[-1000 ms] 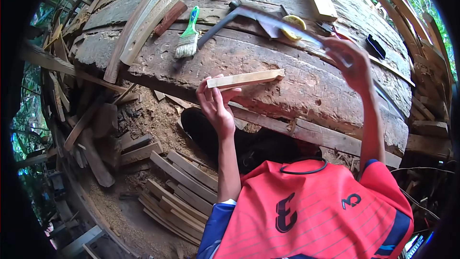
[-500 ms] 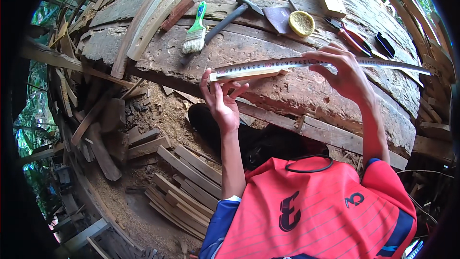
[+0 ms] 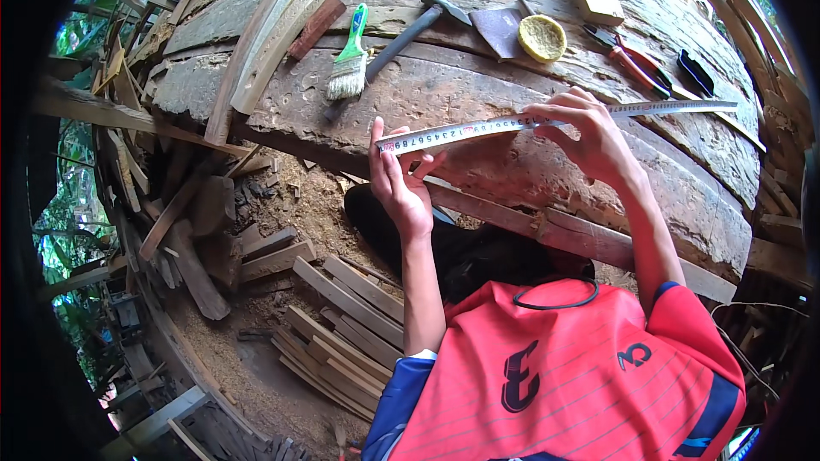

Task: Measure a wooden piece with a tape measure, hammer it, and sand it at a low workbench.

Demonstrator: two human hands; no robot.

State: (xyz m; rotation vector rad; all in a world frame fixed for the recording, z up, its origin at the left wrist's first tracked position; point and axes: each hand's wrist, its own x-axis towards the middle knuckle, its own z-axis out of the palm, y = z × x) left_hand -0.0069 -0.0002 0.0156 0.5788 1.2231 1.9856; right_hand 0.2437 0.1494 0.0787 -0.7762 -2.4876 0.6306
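A long steel ruler (image 3: 470,131) with dark markings stretches between my two hands, above the near edge of the weathered wooden bench. My left hand (image 3: 402,198) is closed around the ruler's left end, thumb and fingers on either side. My right hand (image 3: 588,138) pinches the ruler farther along, and the free end runs out past it to the right. The pale wood piece seen under the ruler earlier is mostly hidden now. Beyond the ruler lie a paintbrush (image 3: 348,64) with a green handle and a hammer (image 3: 410,38).
The worn bench (image 3: 290,90) also bears a dark red wood block (image 3: 317,27), a sandpaper sheet (image 3: 498,32), a round yellowish pad (image 3: 541,38), and red-handled pliers (image 3: 636,68). Curved wood strips (image 3: 286,38) overhang its left edge. Stacked slats (image 3: 342,346) lie on the sawdust-covered ground.
The ruler has turned so its marked face shows more, covering the pale wood piece beneath. My right hand has shifted slightly left and down, and the ruler's far end has drawn left.
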